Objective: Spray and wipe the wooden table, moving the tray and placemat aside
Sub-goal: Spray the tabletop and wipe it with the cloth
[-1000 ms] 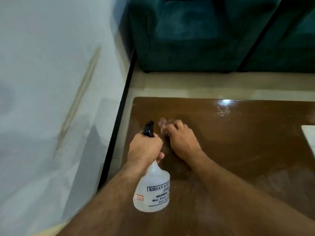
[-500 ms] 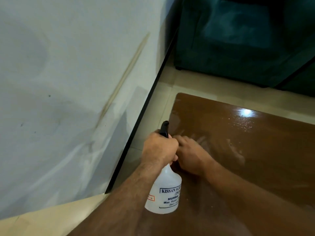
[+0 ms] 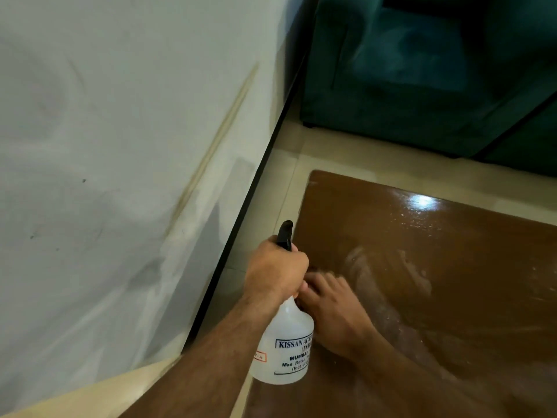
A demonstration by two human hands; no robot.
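My left hand (image 3: 275,271) grips the neck and black trigger head of a translucent white spray bottle (image 3: 284,348) with a printed label, held over the near left edge of the table. The brown wooden table (image 3: 452,282) is glossy, with wet streaks and droplets across it. Just right of the bottle, my right hand (image 3: 334,312) presses palm down on the wet top, its fingers blurred. The small cloth under those fingers is hidden. Neither tray nor placemat is in view.
A white wall (image 3: 120,146) with a black skirting strip (image 3: 250,212) runs close along the table's left side, across a narrow band of beige floor tiles (image 3: 280,188). A dark teal sofa (image 3: 422,70) stands beyond the far edge.
My view has swung left, toward the wall. My right hand has slid back along the table toward me, leaving fresh wet streaks. The left hand still holds the bottle.
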